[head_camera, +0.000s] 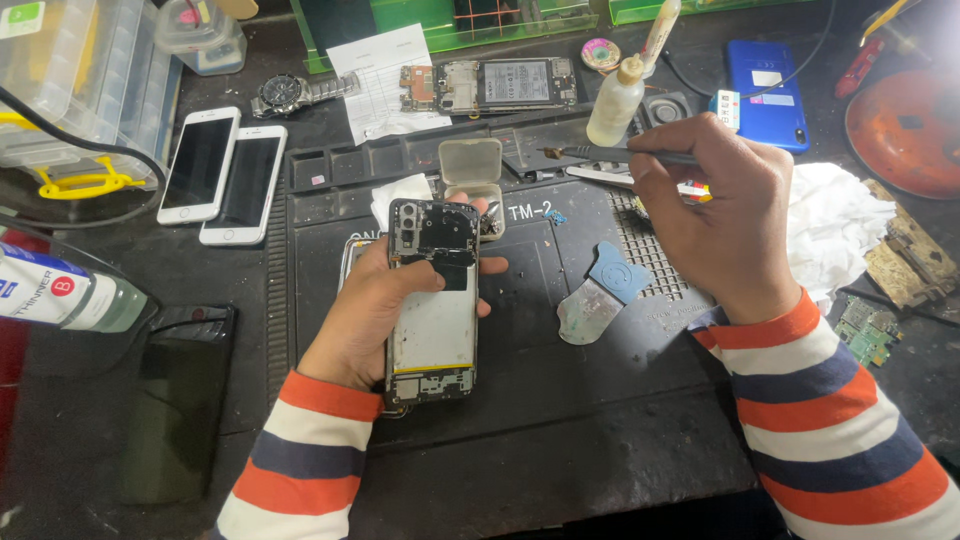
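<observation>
My left hand (375, 315) is closed around one opened phone (433, 300), its long axis running twelve to six, back cover off, just above the desk (560, 450) mat. My right hand (715, 215), at two o'clock from it and well apart, pinches one thin dark tool (600, 154) pointing toward nine. Two white phones (222, 172) lie at ten o'clock; one blue pry pick (598, 292) sits between my hands.

Left hand (385, 300), striped sleeve, palm up with fingers curled in a grip; right hand (715, 215) raised far right, fingers pinched closed.
</observation>
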